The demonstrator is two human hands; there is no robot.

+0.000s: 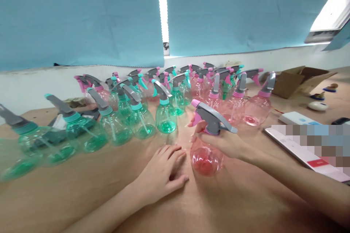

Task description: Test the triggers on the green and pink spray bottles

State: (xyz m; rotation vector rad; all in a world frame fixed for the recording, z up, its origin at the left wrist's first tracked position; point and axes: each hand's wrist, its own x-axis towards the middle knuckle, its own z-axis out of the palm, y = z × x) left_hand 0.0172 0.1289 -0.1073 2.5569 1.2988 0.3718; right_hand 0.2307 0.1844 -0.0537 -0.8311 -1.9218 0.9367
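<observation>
My right hand (222, 142) is wrapped round the neck of a pink spray bottle (207, 160), just under its grey and pink trigger head. That bottle is upright with a clear pink body; I cannot tell whether its base touches the table. My left hand (161, 171) rests palm down on the wooden table (153, 214), left of the held bottle, its fingers loosely apart and nothing in them. Beyond it stands a green spray bottle (166, 116) with a grey and turquoise head. A pink spray bottle (255, 107) stands behind my right hand.
Several green spray bottles (91, 136) line the left side, with more green and pink ones at the back. To the right lie a tablet-like screen (290, 145), a white box (298, 118), a white mouse (317, 106) and an open cardboard box (290, 83). Blue curtains (82, 18) hang behind.
</observation>
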